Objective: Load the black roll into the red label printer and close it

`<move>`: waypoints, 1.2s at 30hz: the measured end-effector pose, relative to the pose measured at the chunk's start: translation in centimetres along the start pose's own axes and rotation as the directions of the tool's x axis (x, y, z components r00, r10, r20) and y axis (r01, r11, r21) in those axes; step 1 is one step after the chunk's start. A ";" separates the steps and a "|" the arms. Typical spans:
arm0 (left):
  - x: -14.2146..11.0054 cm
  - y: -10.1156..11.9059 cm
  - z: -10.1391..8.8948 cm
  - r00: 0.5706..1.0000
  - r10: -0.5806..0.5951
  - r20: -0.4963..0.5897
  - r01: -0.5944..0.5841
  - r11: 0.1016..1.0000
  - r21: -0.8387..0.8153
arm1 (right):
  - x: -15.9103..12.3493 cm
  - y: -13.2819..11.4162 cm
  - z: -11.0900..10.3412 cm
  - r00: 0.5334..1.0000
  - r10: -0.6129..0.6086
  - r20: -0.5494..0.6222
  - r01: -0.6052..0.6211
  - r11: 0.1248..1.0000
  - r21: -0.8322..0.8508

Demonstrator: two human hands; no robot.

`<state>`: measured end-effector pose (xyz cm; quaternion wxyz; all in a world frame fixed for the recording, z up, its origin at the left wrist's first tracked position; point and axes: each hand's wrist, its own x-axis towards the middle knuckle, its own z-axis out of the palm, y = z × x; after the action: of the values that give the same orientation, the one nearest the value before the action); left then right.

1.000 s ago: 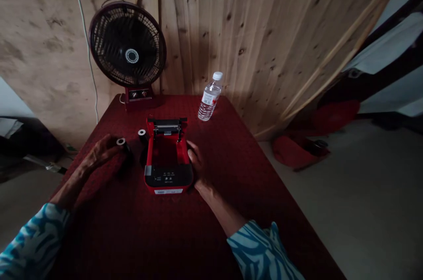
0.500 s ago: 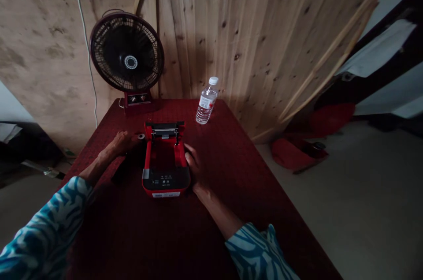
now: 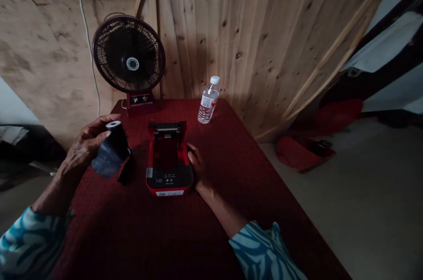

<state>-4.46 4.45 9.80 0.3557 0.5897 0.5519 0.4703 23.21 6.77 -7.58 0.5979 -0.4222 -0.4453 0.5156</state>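
A red and black label printer with its lid raised sits on the dark red table, its inside facing up. My right hand grips the printer's right side wall, the fingers partly hidden behind it. To the left of the printer, my left hand is closed on a black ink ribbon roll with a white core end, held upright above the table. Loose dark film sags from the roll, and a dark piece hangs just right of it; I cannot tell if that is a second roll.
An electric fan stands at the table's back left corner, its cord running up the wall. A clear water bottle stands behind the printer to the right. A wood-panelled wall borders the back. A red container lies on the floor to the right.
My left hand reached toward the rolls beside the printer, took hold of the ink ribbon, then lifted it and drew it left. My right hand stays on the printer.
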 end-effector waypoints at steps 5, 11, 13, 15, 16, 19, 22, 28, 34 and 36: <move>-1.1 1.6 4.8 0.929 0.070 0.364 -0.160 0.962 0.223 | 0.0 -0.3 0.2 1.000 0.000 -0.006 0.000 1.000 0.008; -0.1 0.8 10.5 0.848 0.107 0.520 -0.443 0.682 0.582 | 0.0 -0.7 0.4 0.999 -0.044 -0.010 0.044 0.999 0.025; 0.7 0.6 11.5 0.852 0.033 0.522 -0.452 0.547 0.704 | 0.0 -0.6 0.3 0.999 -0.050 0.009 0.050 0.999 0.013; 1.6 0.4 12.3 0.856 -0.037 0.515 -0.449 0.439 0.778 | 0.0 -0.5 0.2 0.999 -0.050 0.019 0.050 0.999 0.008; 1.9 0.4 12.6 0.856 -0.066 0.513 -0.447 0.405 0.798 | 0.0 -0.5 0.2 0.999 -0.049 0.022 0.049 0.999 0.008; 2.7 0.4 13.2 0.852 -0.114 0.511 -0.441 0.369 0.818 | 0.0 -0.4 0.2 0.999 -0.040 0.022 0.040 0.999 0.014; 2.8 0.4 13.4 0.842 -0.127 0.524 -0.451 0.365 0.814 | 0.0 -0.5 0.2 0.999 -0.040 0.024 0.039 0.999 0.017; 3.1 -0.3 12.3 0.762 -0.134 0.633 -0.523 0.449 0.725 | 0.0 -0.8 0.1 0.998 -0.053 0.022 0.053 0.999 -0.003; 3.9 -2.1 12.2 0.755 -0.125 0.644 -0.525 0.475 0.706 | -0.1 -0.9 0.1 0.998 -0.060 0.033 0.061 0.998 -0.016; 4.0 -2.4 12.6 0.759 -0.131 0.638 -0.517 0.476 0.712 | -0.1 -0.8 0.1 0.996 -0.077 0.036 0.078 0.997 -0.024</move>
<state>6.56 9.93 4.37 0.1121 0.8657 0.4854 -0.0497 23.34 6.60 -6.80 0.6044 -0.4031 -0.4780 0.4937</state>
